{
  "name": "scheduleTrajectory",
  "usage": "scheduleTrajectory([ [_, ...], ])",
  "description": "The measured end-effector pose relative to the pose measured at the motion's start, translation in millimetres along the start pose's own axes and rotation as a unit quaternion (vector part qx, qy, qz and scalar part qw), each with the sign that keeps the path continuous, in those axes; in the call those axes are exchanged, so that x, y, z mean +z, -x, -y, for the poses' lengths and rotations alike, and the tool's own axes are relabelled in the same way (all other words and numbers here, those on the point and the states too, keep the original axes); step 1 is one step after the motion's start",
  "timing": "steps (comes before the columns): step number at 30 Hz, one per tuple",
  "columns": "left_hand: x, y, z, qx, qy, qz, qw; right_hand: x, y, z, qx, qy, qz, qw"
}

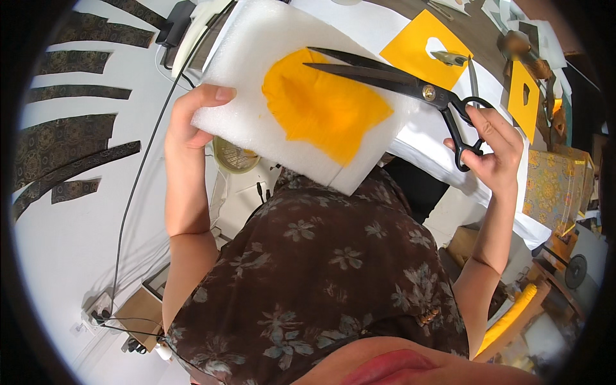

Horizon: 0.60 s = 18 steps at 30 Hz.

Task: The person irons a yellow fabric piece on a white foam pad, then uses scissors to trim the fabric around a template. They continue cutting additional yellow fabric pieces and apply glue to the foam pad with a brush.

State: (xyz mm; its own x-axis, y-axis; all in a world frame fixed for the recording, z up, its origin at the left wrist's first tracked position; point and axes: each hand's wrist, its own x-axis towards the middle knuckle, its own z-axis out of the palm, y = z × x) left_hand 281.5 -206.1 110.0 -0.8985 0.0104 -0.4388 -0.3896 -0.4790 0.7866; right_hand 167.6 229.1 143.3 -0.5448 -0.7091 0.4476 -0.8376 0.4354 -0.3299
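My left hand [196, 115] grips the left edge of a white foam sheet [236, 45], which is held up above my lap near the table's edge. An irregular yellow fabric piece [321, 115] lies on the foam, with a rounded upper end and an uneven outline. My right hand [491, 151] is closed on the handles of large black scissors [431, 94]. Their long blades are slightly parted and reach leftward over the upper part of the yellow piece.
A table covered with white paper [481, 192] holds yellow cut-out sheets [410, 51] and small metal tools [449, 58]. A patterned box [545, 186] stands at the right, a green mesh basket [231, 155] below the foam. Dark patterned strips [64, 131] and a hanging cable line the left.
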Motion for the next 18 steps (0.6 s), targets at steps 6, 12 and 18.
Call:
scheduleTrajectory([
  [6,-13,-9,3,-0.023,0.012,0.018,1.0,-3,1,-1,0.0,0.015,0.021,1.0],
  [12,-8,-12,3,-0.014,0.013,0.028,0.999,-5,-2,-1,-0.018,0.013,0.037,0.999],
  [18,-12,-13,6,-0.016,0.028,0.047,0.998,-2,2,-4,-0.007,0.002,0.049,0.999],
])
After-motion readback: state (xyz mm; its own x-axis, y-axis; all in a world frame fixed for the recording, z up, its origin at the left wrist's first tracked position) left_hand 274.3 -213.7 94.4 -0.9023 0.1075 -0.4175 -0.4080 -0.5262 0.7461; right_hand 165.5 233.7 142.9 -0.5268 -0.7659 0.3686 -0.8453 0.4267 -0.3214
